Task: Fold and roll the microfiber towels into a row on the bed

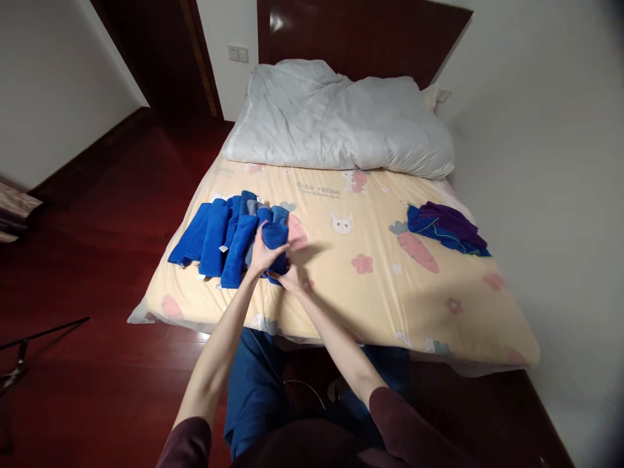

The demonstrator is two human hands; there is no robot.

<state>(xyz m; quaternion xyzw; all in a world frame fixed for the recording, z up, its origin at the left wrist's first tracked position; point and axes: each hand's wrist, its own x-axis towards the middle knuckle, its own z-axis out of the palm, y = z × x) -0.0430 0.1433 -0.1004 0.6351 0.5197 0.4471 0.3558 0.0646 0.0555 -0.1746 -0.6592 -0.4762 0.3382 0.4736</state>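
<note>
Both my hands are on a rolled blue towel (275, 235) at the right end of a row of towels on the bed. My left hand (263, 253) wraps over its left side, thumb reaching across the front. Lower down, my right hand (289, 278) grips its near end, with the fingertips partly hidden. Several more rolled blue towels (213, 237) lie side by side just left of my hands, some with small white tags. A few greyish-blue pieces show among them near the back.
A purple and blue heap of cloth (446, 227) lies at the bed's right side. The bed has a yellow sheet (370, 305) with carrot and rabbit prints. A pale quilt (336, 123) is bunched by the dark headboard (361, 32). A thin black stand (29, 341) is on the floor at left.
</note>
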